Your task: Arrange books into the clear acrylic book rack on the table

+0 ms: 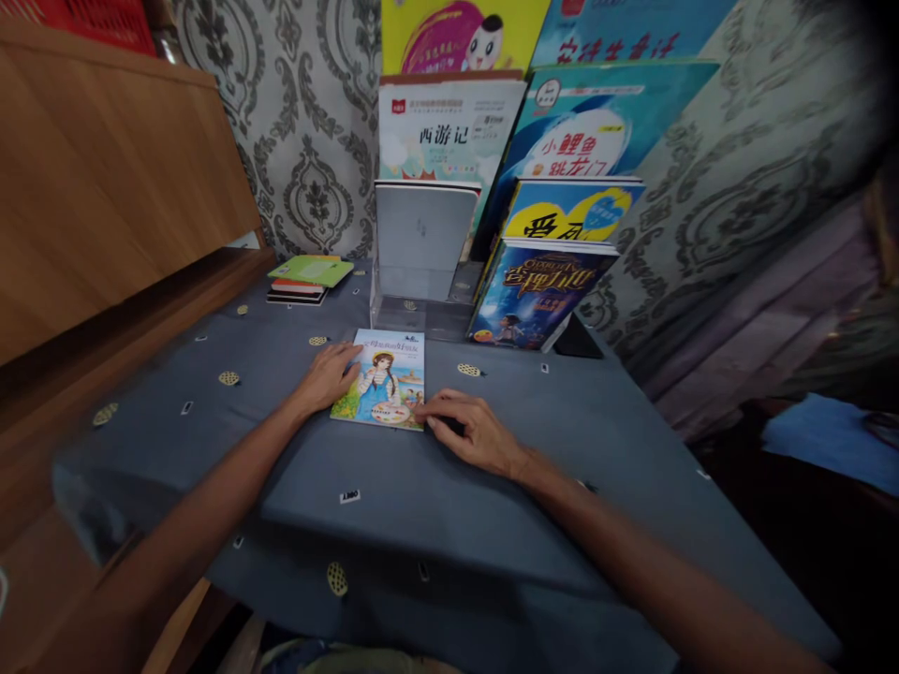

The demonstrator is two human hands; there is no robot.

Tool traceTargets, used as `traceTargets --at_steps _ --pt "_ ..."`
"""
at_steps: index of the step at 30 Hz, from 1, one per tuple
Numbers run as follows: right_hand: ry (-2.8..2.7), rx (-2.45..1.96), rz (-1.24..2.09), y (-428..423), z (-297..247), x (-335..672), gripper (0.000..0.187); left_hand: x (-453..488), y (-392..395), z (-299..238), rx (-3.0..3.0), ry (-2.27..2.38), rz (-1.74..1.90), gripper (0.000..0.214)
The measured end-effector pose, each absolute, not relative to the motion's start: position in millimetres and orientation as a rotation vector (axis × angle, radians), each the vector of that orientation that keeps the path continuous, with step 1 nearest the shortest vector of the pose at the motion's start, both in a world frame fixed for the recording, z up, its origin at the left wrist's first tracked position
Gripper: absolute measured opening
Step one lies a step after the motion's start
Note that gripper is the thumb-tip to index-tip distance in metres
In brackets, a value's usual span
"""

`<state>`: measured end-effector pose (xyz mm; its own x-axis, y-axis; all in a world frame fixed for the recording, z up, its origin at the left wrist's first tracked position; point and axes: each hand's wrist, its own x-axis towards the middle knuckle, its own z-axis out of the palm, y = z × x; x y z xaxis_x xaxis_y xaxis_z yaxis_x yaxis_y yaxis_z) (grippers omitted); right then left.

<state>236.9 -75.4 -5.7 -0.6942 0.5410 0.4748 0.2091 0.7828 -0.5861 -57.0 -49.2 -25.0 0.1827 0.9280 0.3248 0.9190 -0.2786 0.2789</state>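
Note:
A closed children's book [379,388] lies flat on the cloth-covered table, its cover showing a drawn figure with braids in a blue dress. My left hand [329,376] rests at the book's left edge, fingers stretched out with their tips on the cover. At the lower right corner, my right hand [474,432] has its index finger and thumb closed together at the book's edge. The other right fingers are curled and partly hidden.
Behind the book stands a clear stepped rack [421,314] with a grey book [425,234] and several colourful books, including a dark blue one [537,295]. A small book stack [305,281] lies at the back left. A wooden cabinet [119,168] borders the left.

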Motion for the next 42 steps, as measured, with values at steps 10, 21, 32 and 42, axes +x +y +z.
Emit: traceTargets --at_steps 10,21,32,42 --pt "-2.331 -0.533 0.644 -75 -6 238 0.027 -56 -49 -23 2.380 1.897 0.663 0.046" --pt "-2.304 -0.521 0.671 -77 -4 240 0.026 -57 -48 -27 2.419 1.887 0.699 0.045" --pt "-2.312 -0.504 0.659 -77 -3 242 0.026 -52 -30 -15 2.518 1.830 0.534 0.046" --pt "-2.309 -0.488 0.749 -74 -4 245 0.027 2 -5 -5 2.736 1.647 0.508 0.039"
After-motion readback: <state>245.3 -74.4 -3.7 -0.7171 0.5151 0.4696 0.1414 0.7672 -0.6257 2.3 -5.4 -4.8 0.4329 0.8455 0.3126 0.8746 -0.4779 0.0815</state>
